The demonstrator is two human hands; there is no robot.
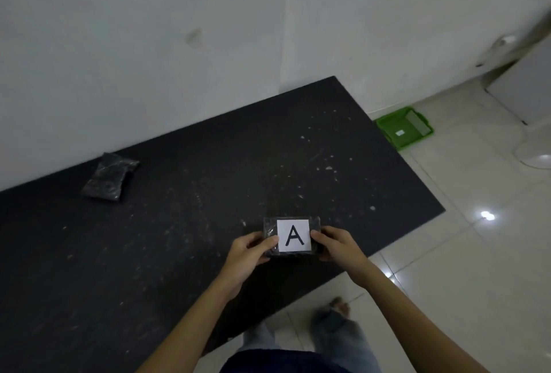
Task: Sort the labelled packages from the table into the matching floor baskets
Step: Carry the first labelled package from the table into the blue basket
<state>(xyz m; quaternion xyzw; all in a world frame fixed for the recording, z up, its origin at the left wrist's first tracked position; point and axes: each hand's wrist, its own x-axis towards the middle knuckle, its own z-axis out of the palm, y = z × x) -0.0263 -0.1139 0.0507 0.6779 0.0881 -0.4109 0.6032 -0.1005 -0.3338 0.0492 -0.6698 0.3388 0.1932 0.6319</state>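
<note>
A small black plastic-wrapped package (pixel 315 223) with a white label showing the letter A is held above the near right part of the black table (pixel 193 193). My left hand (pixel 249 253) grips its left end and my right hand (pixel 335 246) grips its right end. A second black package (pixel 110 177) lies on the table at the far left, label not visible. A green basket (pixel 387 126) sits on the floor beyond the table's right corner, with a small white tag inside.
White walls stand behind the table. Pale tiled floor (pixel 477 238) spreads to the right, with a white appliance (pixel 524 89) and a white round object (pixel 536 155) at the far right. My legs and feet show below the table's near edge.
</note>
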